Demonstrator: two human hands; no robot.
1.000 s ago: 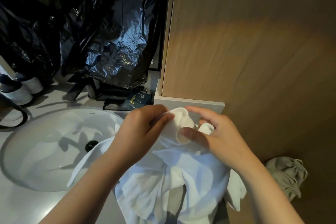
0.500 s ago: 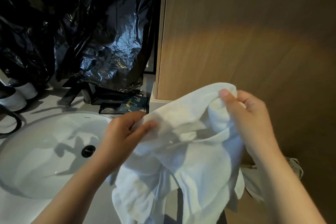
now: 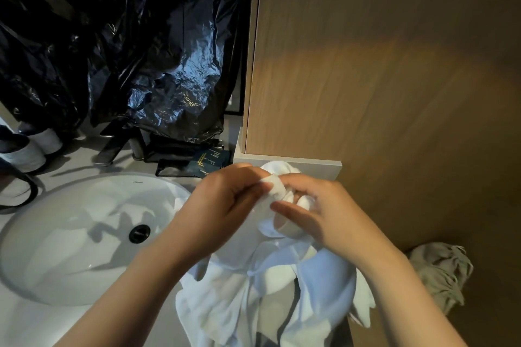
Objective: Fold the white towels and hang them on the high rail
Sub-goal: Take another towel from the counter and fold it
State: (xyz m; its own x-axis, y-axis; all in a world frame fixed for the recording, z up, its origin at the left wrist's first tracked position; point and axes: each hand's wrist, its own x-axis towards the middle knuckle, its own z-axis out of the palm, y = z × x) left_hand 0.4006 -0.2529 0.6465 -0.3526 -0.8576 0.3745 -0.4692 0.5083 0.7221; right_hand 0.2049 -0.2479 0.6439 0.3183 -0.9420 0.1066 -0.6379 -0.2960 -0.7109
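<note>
At centre frame the left hand [image 3: 225,205] and right hand [image 3: 324,214] meet, fingers [image 3: 284,210] curled and pinching the bunched top of the white towel [image 3: 282,304], which hangs crumpled to the bottom edge over the counter [image 3: 28,327]. The sink [image 3: 56,248] lies lower left. A black plastic bag [image 3: 127,51] fills the upper left, with dark sachets [image 3: 208,163] below it. A wooden panel [image 3: 394,65] stands close behind the hands, and a grey cloth [image 3: 439,270] lies lower right.

White basin [image 3: 70,248], dark drain [image 3: 139,233] at its middle. Crumpled black plastic bag [image 3: 127,36] behind it, with dark sachets [image 3: 210,164] at its foot. Grey cloth [image 3: 439,270] low against the wood panel [image 3: 394,65].
</note>
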